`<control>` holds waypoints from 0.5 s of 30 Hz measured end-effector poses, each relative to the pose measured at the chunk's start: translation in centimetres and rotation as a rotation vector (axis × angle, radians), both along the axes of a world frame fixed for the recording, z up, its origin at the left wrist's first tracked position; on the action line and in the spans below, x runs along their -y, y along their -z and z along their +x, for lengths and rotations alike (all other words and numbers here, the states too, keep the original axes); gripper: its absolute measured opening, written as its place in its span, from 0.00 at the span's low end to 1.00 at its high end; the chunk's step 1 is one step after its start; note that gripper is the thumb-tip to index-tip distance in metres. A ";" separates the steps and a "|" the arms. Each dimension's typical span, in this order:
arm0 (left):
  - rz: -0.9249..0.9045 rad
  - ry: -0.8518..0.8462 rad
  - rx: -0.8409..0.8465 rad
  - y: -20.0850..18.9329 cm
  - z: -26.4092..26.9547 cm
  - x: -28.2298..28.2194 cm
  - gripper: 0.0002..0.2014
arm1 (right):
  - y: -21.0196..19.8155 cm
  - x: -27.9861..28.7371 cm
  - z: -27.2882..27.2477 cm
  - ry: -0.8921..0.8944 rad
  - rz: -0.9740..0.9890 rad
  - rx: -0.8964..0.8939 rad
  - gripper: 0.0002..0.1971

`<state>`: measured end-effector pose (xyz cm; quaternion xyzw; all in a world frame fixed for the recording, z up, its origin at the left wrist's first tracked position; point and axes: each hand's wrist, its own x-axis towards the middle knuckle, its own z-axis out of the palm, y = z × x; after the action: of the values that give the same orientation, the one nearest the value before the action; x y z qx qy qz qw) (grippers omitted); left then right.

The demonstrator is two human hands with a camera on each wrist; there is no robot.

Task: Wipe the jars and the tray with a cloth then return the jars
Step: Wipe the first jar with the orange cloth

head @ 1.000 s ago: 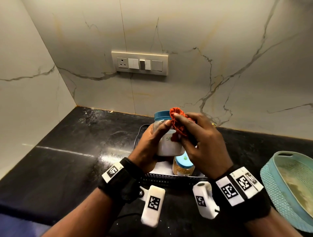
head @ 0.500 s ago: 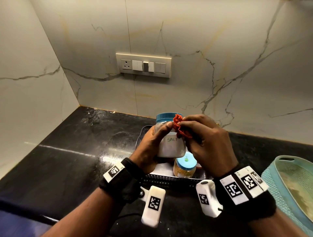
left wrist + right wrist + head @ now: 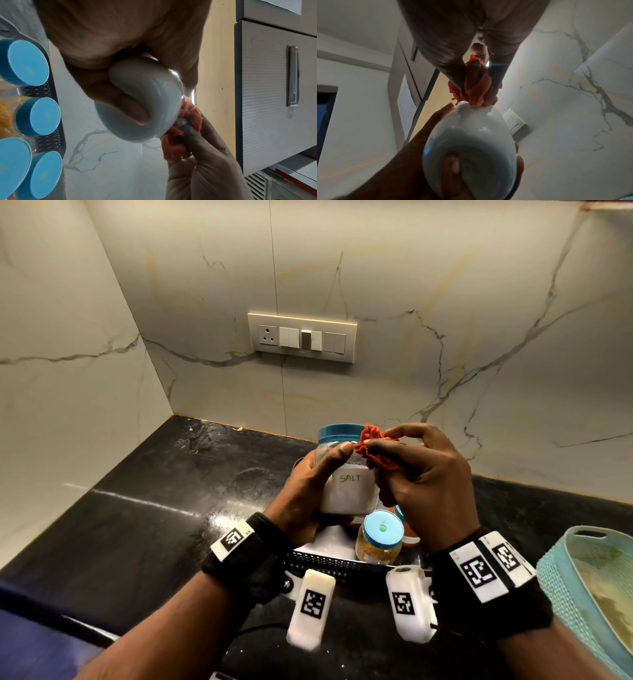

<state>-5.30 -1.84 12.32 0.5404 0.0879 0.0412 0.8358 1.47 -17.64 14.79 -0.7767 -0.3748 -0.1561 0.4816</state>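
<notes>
The person is wearing a black wristband (image 3: 251, 563) on the left wrist and another black band (image 3: 493, 587) on the right, each carrying white tags printed with square black codes. White camera blocks (image 3: 310, 609) bearing similar codes are hanging beneath both wrists.

Colours and patterns at the black counter

Salt jar (image 3: 349, 487): clear body, white contents, blue lid, "SALT" in green on a white label. Cloth (image 3: 376, 451): orange-red, crumpled. Jars in tray (image 3: 36, 116): light blue lids with darker blue rims; one shows yellow-orange contents. Tray (image 3: 329, 559): dark, with a perforated lattice rim. Counter (image 3: 137, 508): glossy black, pale speckles. Wall (image 3: 445, 302): off-white marble, grey and tan veins. Basket (image 3: 561, 583): teal, woven texture. Wrist bands (image 3: 486, 570): black, with white tags bearing black square codes.
</notes>
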 end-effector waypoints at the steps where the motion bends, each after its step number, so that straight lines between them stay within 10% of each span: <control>1: -0.003 0.000 -0.001 0.0 0.0 0.0 0.26 | -0.2 0.0 -0.1 -0.026 0.046 -0.056 0.15; 9: -0.089 0.036 -0.014 0.1 -0.2 0.0 0.16 | 0.1 0.1 -0.4 -0.067 -0.017 -0.146 0.28; 15: -0.090 0.033 -0.012 0.3 -0.2 -0.2 0.14 | 0.6 0.5 -0.6 -0.052 -0.252 0.162 0.31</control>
<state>-5.53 -1.61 12.02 0.5038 0.0857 0.0200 0.8593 0.89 -18.18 14.24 -0.8059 -0.4489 -0.1573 0.3526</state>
